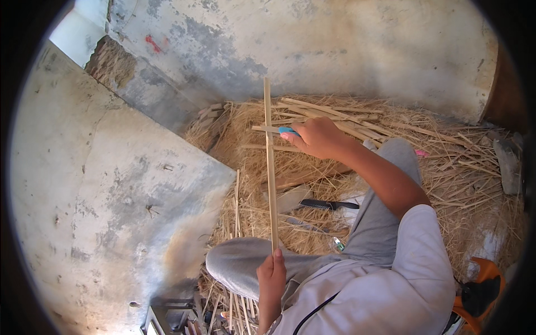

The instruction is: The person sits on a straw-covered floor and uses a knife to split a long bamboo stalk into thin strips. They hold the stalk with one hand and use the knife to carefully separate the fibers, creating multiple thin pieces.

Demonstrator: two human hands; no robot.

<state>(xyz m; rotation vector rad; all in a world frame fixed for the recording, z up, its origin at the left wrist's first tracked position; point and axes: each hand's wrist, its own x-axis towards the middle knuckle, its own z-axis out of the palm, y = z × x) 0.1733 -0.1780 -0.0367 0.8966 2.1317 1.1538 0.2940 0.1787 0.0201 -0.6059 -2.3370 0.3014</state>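
Observation:
Before me a long, pale wooden strip [271,184] stands nearly upright in the picture. My left hand [271,274] is closed around its near end, beside my bent left knee. Higher up, my right hand [319,137] grips a small knife [287,131] with a blue handle, mostly covered by the fingers. Its thin blade lies across the strip, well below the far tip, and appears to touch it.
Shavings [435,173] cover the ground, with a pile of cut strips [340,114] beyond my right hand. A black kitchen knife [328,205] lies between my legs. Worn plaster walls [123,184] rise at the left and back. An orange and black object [481,293] sits at lower right.

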